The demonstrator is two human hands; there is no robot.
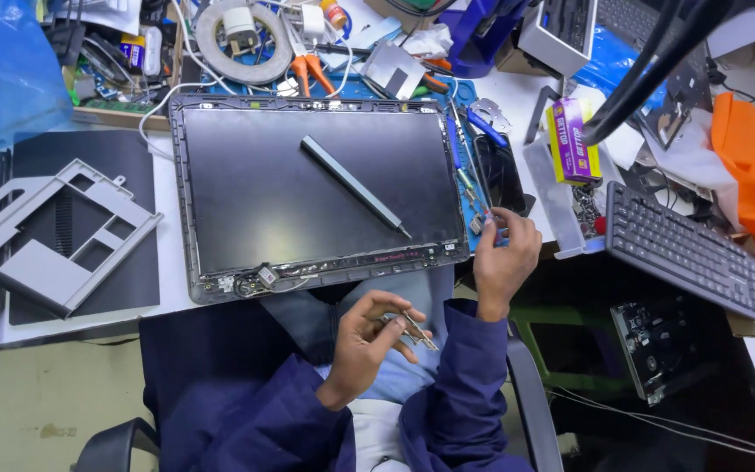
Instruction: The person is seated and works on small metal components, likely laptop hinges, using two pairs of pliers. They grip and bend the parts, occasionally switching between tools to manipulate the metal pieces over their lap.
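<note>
At a crowded repair counter (168, 301), we held thin metal tweezers (414, 330) pinched between the fingers of our left hand (369, 336), low over the lap, while our right hand (502, 253) closed its fingertips on a small part, too small to identify, at the counter's edge. Just beyond the right hand lay the bare laptop screen panel (316, 192), a grey pry tool (356, 185) resting across it. In our judgement, good work here meant a light, steady pinch, the tweezer tips kept clear of the glass.
</note>
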